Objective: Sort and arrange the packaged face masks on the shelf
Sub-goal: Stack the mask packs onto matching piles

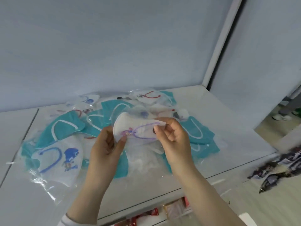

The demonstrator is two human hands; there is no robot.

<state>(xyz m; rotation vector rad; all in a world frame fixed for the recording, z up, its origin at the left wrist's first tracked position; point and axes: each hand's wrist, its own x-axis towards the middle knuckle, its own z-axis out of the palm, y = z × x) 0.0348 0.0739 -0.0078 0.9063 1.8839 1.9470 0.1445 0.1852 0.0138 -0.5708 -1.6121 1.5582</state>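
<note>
Above a loose pile of packaged masks on the white shelf (228, 121), both my hands hold one clear packet with a white mask with purple ear loops (136, 128) and a pink cartoon print. My left hand (105, 147) pinches its left end and my right hand (174, 141) pinches its right end. The pile below has several teal masks with white loops (65, 128), a white mask with a blue loop and blue cartoon (60, 159) at the front left, and a white mask with a red loop (149, 96) at the back.
The shelf's pale back wall (114, 46) rises right behind the pile, with an upright post (223, 43) at the right. Red and clear packets (162, 211) lie on a lower level beneath the shelf's front edge. Dark printed packets (280, 168) lie on the floor to the right.
</note>
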